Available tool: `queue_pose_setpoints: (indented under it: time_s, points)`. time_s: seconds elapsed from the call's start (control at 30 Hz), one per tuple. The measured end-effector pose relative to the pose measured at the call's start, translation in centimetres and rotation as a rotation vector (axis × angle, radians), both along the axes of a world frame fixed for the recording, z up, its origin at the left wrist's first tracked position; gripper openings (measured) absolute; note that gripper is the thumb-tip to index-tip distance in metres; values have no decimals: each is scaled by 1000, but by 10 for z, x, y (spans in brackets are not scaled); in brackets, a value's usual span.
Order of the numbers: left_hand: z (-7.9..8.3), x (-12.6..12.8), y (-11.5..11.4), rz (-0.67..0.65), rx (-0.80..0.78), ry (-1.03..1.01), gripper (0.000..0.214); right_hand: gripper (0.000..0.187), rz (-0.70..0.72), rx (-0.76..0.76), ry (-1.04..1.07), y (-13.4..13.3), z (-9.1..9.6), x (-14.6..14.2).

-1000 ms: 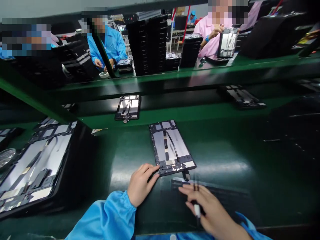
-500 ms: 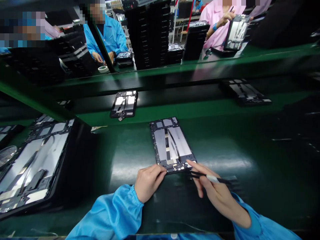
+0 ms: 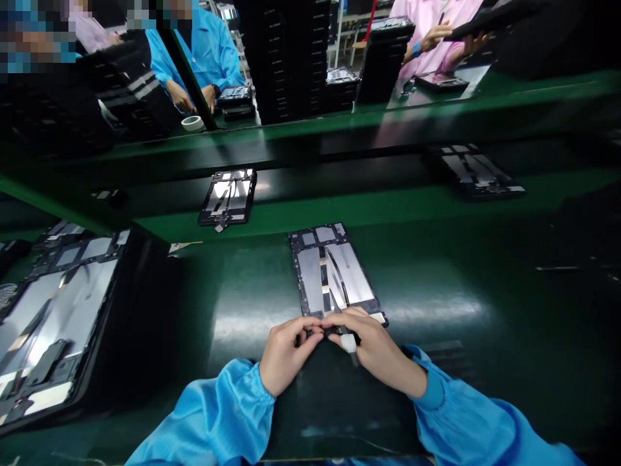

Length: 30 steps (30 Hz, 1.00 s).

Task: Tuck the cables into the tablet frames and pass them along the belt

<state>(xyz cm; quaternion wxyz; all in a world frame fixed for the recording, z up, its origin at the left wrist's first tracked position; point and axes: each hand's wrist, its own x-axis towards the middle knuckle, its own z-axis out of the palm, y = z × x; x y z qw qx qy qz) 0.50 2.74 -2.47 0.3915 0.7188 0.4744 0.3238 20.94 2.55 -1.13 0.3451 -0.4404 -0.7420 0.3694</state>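
Note:
An opened tablet (image 3: 356,272) lies on the green bench in front of me, its inner metal plate, black cable and flat ribbon showing. At its near left corner, my left hand (image 3: 287,355) is closed, thumb and fingertips pinching the near edge. My right hand (image 3: 376,349) has come up against the left fingertips and covers part of the tablet's near edge. Between its fingers are dark tweezers (image 3: 348,344) with a white wrap, pointing away from me over the tablet. What the meeting fingertips touch is too small to make out.
On the left stands a tall stack of opened tablets (image 3: 72,304). Farther back lie another tablet (image 3: 228,197) and one at right (image 3: 478,171). Beyond the green ledge (image 3: 310,133), people in blue and pink work among black stacks and a tape roll (image 3: 193,123).
My right hand has moved left along the tablet's near edge to meet my left hand, turning the tweezers to point away from me. My left hand stays at the corner.

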Motion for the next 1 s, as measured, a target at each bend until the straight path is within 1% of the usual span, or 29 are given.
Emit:
queue_pose_setpoints:
  time_s: [0.13, 0.2, 0.4, 0.5, 0.57, 0.63, 0.7, 0.73, 0.83, 1.0]
  points:
    - [5, 0, 2, -58, 125, 93, 17, 15, -38, 22, -45, 2, -2, -6]
    - [6, -1, 2, -67, 148, 117, 18, 15, -43, 20, -47, 2, -1, -7]
    - [8, -1, 2, -46, 51, 170, 19, 18, -54, -2, -40, 2, 4, -8]
    - [9, 0, 0, -53, 68, 215, 18, 22, -54, 33, -54, 2, 1, -9]
    - [9, -2, -2, -66, 168, 290, 18, 26, -50, 61, -69, 1, -2, -9]
    - [8, -6, -6, -104, 349, 415, 19, 28, -49, 85, -82, 0, -4, -9]
    - [7, -13, -9, -171, 535, 540, 24, 29, -45, 103, -91, 0, -6, -8]
    - [6, -17, -10, -203, 596, 586, 28, 29, -42, 109, -93, 0, -6, -8]
    - [6, -25, -11, -267, 661, 646, 34, 30, -33, 116, -102, 0, -6, -8]
    - [9, -29, -7, -323, 731, 691, 32, 29, -34, 106, -95, 1, -7, -7]
